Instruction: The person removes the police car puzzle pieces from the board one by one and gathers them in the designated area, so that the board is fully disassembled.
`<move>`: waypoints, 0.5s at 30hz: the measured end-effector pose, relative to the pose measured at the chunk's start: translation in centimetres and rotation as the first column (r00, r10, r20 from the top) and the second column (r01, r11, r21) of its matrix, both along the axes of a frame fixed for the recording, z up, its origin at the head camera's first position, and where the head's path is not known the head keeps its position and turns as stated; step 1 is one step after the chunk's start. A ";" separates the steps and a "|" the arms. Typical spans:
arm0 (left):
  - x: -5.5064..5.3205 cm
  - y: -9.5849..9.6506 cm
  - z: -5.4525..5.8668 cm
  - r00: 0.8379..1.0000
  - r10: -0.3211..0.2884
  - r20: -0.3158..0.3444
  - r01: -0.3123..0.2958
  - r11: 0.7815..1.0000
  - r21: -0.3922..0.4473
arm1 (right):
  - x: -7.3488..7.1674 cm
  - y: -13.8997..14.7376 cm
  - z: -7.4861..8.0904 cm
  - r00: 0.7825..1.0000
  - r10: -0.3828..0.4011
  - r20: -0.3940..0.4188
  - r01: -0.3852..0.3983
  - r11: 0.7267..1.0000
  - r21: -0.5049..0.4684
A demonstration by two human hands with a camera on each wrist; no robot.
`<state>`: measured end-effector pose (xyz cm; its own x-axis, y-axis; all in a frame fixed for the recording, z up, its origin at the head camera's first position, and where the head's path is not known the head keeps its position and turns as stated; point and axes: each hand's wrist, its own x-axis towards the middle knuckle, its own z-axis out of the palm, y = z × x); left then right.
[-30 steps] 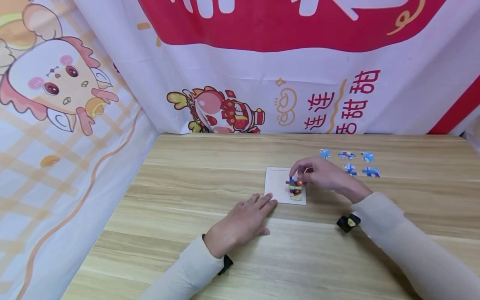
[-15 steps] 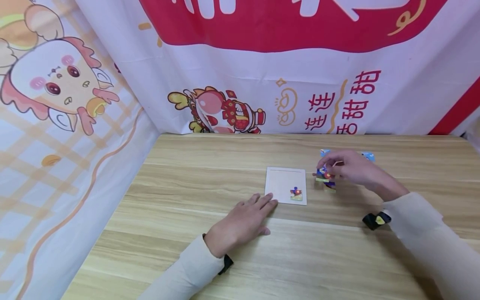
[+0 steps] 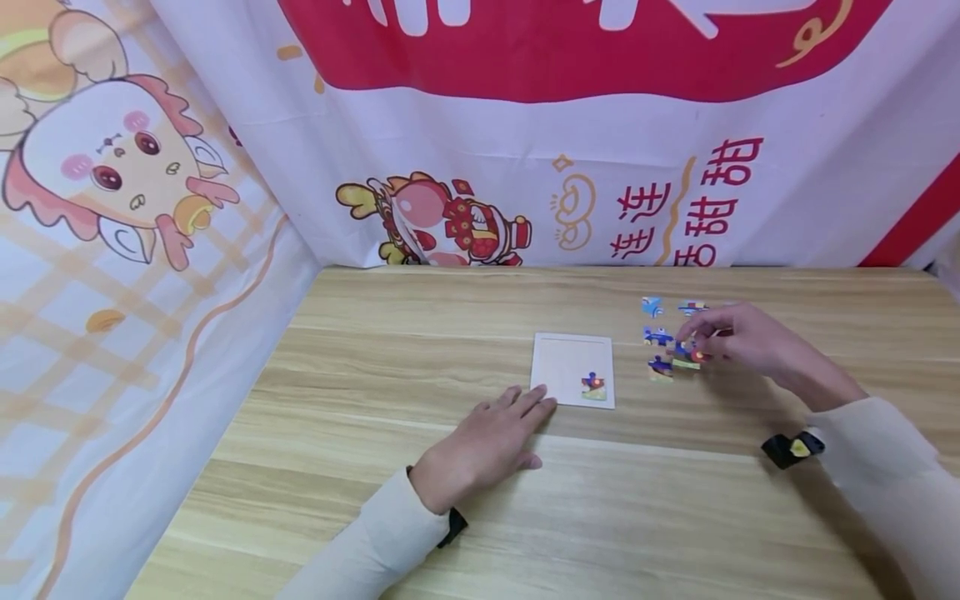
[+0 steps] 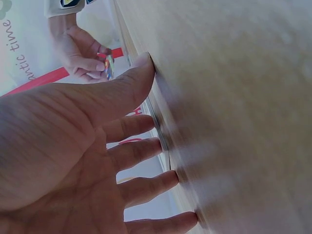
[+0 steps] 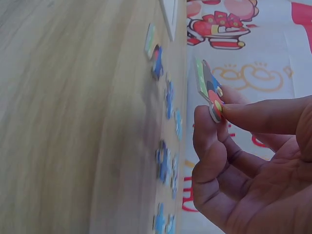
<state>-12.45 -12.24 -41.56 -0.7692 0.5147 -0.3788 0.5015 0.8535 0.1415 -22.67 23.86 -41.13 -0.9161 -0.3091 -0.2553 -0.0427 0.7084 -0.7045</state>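
Observation:
Between the thumb and fingers of my right hand (image 3: pixel 742 333) is a puzzle piece (image 5: pixel 209 90), red and blue with a green edge, held above the table among the loose pieces. My left hand (image 3: pixel 480 450) lies with fingers spread, its fingertips at the lower left corner of a white puzzle tray (image 3: pixel 558 367). In the tray's lower right corner lies one puzzle piece (image 3: pixel 594 387). The left wrist view shows the left fingertips (image 4: pixel 168 179) on the tabletop by the tray's edge.
Loose puzzle pieces lie right of the tray: a dark blue and yellow piece (image 3: pixel 660 367), a blue piece (image 3: pixel 657 336), a light blue piece (image 3: pixel 652 307) and others partly behind the right hand. A printed cloth (image 3: pixel 450 142) hangs along the table's back edge.
My right hand has moved right, away from over the tray to the loose pieces, carrying the puzzle piece. The left hand stays in place.

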 end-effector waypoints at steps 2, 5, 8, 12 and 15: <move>0.0 0.0 0.0 1.000 0.001 -0.002 -0.001 1.000 0.000 | 0.0 0.4 -0.1 1.000 0.005 0.002 -0.005 1.000 0.003; 0.1 0.0 0.1 1.000 0.003 -0.003 -0.003 1.000 0.000 | 0.0 1.0 -0.4 1.000 0.008 0.006 -0.008 1.000 0.004; 0.1 0.1 0.1 1.000 0.005 -0.003 -0.005 1.000 -0.003 | 0.0 1.5 -0.6 1.000 0.015 0.014 -0.016 1.000 0.016; 0.2 0.2 0.1 1.000 0.007 -0.002 -0.007 1.000 -0.006 | 0.1 2.1 -0.9 0.999 0.020 0.041 -0.021 0.999 0.035; 0.3 0.1 0.1 1.000 0.007 -0.005 -0.007 1.000 -0.006 | 0.1 2.3 -1.2 0.998 0.022 0.052 -0.025 0.998 0.054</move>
<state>-12.12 -12.09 -41.42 -0.7749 0.5069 -0.3775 0.4959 0.8580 0.1341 -22.53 26.14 -42.31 -0.8939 -0.3149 -0.3189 -0.0245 0.7449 -0.6667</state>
